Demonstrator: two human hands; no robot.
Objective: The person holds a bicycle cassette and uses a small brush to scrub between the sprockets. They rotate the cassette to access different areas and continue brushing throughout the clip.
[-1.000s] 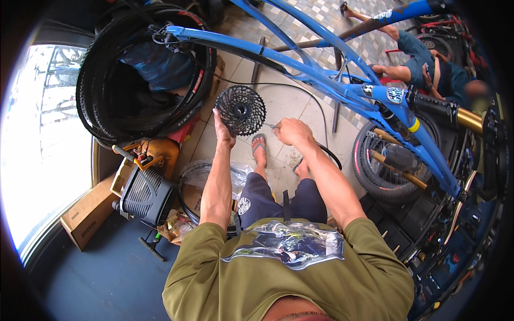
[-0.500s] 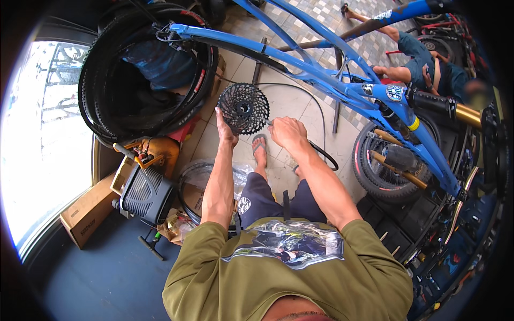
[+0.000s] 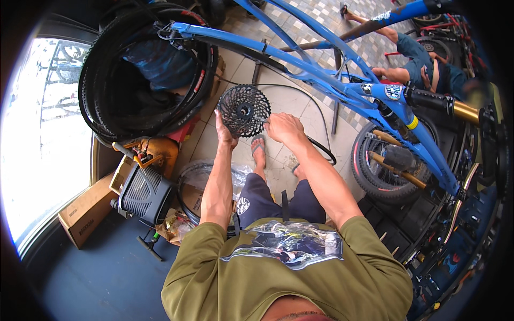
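Observation:
A black bicycle cassette (image 3: 243, 111) is held up in front of me, its toothed sprockets and central hole facing me. My left hand (image 3: 225, 132) grips it at its lower left edge; most of those fingers are hidden behind it. To its right, my right hand (image 3: 284, 127) is closed, with a small metallic tip (image 3: 265, 120) pointing out at the cassette's right side. A black hose (image 3: 323, 152) curves up to this hand, so the thing looks like an air blow gun, though its body is hidden in my fist.
A blue bike frame (image 3: 321, 67) hangs across the upper right. Black tyres (image 3: 91, 101) are stacked at the upper left, above a grey finned machine (image 3: 145, 195) and a cardboard box (image 3: 88, 216). Wheels (image 3: 369, 166) lie right. Another person (image 3: 415, 59) sits at the far right.
My right hand has moved slightly left, bringing the metallic tip over the cassette's right side. The cassette has shifted and tilted a little in my left hand.

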